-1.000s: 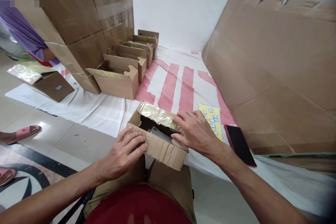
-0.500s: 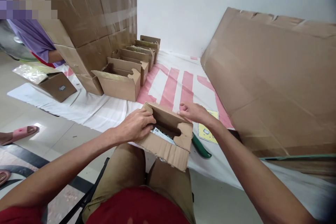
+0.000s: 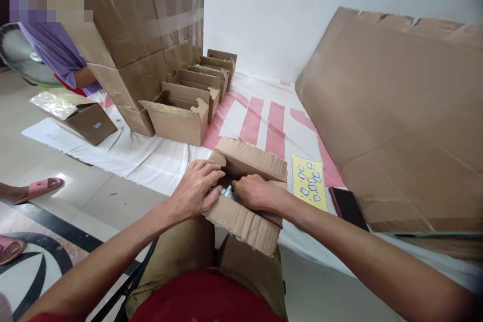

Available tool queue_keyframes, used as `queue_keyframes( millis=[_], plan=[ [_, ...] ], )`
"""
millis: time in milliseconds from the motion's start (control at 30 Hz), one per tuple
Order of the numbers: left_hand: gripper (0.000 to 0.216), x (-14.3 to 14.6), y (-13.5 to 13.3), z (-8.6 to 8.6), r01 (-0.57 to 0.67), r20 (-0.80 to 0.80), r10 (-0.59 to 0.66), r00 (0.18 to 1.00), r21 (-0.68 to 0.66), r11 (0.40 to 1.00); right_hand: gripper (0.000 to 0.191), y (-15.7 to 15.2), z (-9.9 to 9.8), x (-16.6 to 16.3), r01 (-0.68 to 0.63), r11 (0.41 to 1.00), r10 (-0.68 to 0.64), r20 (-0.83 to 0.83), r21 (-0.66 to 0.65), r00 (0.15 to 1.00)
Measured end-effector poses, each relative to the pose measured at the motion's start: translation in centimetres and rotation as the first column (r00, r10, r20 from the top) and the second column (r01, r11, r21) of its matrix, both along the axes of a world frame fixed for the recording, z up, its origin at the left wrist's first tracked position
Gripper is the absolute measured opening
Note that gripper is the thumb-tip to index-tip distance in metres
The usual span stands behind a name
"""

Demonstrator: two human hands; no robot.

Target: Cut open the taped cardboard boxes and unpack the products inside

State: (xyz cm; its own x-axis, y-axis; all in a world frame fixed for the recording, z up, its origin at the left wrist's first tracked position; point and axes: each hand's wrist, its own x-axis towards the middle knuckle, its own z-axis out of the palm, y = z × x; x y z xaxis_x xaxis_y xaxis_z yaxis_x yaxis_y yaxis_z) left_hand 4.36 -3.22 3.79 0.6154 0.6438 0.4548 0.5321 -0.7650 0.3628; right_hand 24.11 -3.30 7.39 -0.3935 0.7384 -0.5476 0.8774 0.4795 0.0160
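Note:
A small open cardboard box (image 3: 245, 221) sits at the table's near edge, above my lap, its long flaps folded outward. My left hand (image 3: 194, 186) is closed over the box's left end, fingers on its rim. Inside the opening, my right hand (image 3: 254, 191) has its fingers curled down; whatever they may hold is hidden. A small part of a printed white item (image 3: 229, 192) shows in the box between the two hands.
Several open cardboard boxes (image 3: 177, 121) stand in a row beside stacked large cartons (image 3: 132, 25). A yellow printed sheet (image 3: 310, 183), a phone (image 3: 347, 206) and a large cardboard carton (image 3: 411, 126) are at right. Another person's purple sleeve (image 3: 56, 55) shows at left.
My right hand has moved from the far rim down into the box. The far flap now stands folded outward. The green-handled tool beside the box is no longer visible.

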Motion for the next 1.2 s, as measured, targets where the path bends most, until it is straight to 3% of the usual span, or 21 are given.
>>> queue_keyframes(
  millis=[100,200,267,333,433,533,600,667,767,833,933,1033,1133,1200],
  plan=[
    [0.032,0.0,-0.7,-1.2,-0.057,0.072,0.062,0.995,-0.062,0.996,0.029,1.0,-1.8,-0.6,0.012,0.999,-0.013,-0.019,-0.031,1.000],
    [0.035,0.0,-0.8,-2.0,-0.067,0.140,0.083,0.987,-0.110,0.992,0.039,0.7,-1.3,0.6,0.054,0.998,-0.053,-0.044,0.011,0.998],
    [0.036,-0.1,-0.6,-1.8,-0.067,0.214,0.094,0.972,-0.133,0.989,0.043,0.1,0.5,1.9,0.156,0.982,-0.139,-0.154,0.107,0.978],
    [0.037,-0.3,-0.3,-0.9,-0.074,0.330,0.122,0.936,-0.155,0.985,0.045,-0.6,3.1,3.2,0.294,0.939,-0.209,-0.386,0.177,0.898],
    [0.044,-0.3,0.1,1.6,-0.032,0.512,0.177,0.841,-0.278,0.960,0.056,-1.3,7.2,4.4,0.320,0.919,-0.099,-0.652,0.229,0.752],
    [0.071,0.3,0.3,4.5,0.197,0.628,0.171,0.759,-0.472,0.860,0.066,-1.5,10.2,4.1,0.206,0.914,0.064,-0.627,0.348,0.777],
    [0.083,0.8,0.4,6.0,0.383,0.669,0.121,0.733,-0.554,0.739,0.067,-1.5,11.4,3.4,0.193,0.919,0.056,-0.599,0.344,0.799],
    [0.079,1.2,0.4,7.0,0.492,0.699,0.098,0.708,-0.589,0.641,0.066,-1.3,12.0,2.8,0.194,0.940,0.020,-0.614,0.280,0.789],
    [0.064,1.5,0.4,7.7,0.511,0.720,0.168,0.673,-0.617,0.599,0.070,-1.0,12.0,2.8,0.191,0.963,-0.009,-0.690,0.188,0.724],
    [0.057,1.3,0.4,7.8,0.497,0.728,0.278,0.627,-0.647,0.578,0.074,-1.2,11.5,3.6,0.212,0.971,-0.044,-0.784,0.113,0.619],
    [0.056,0.6,0.7,7.7,0.493,0.719,0.500,0.483,-0.695,0.523,0.086,-2.1,9.8,4.8,0.220,0.967,0.001,-0.872,0.125,0.490],
    [0.057,-0.2,1.2,7.6,0.500,0.685,0.621,0.382,-0.718,0.485,0.099,-3.0,7.5,4.6,0.248,0.879,0.221,-0.809,0.407,0.545],
    [0.059,-0.9,1.4,7.8,0.522,0.683,0.640,0.352,-0.710,0.472,0.079,-2.8,5.7,2.8,0.311,0.700,0.396,-0.711,0.643,0.581],
    [0.064,-1.4,1.3,8.3,0.545,0.712,0.615,0.340,-0.682,0.488,0.063,-2.2,5.4,1.4,0.381,0.612,0.444,-0.700,0.693,0.560]
  ],
)
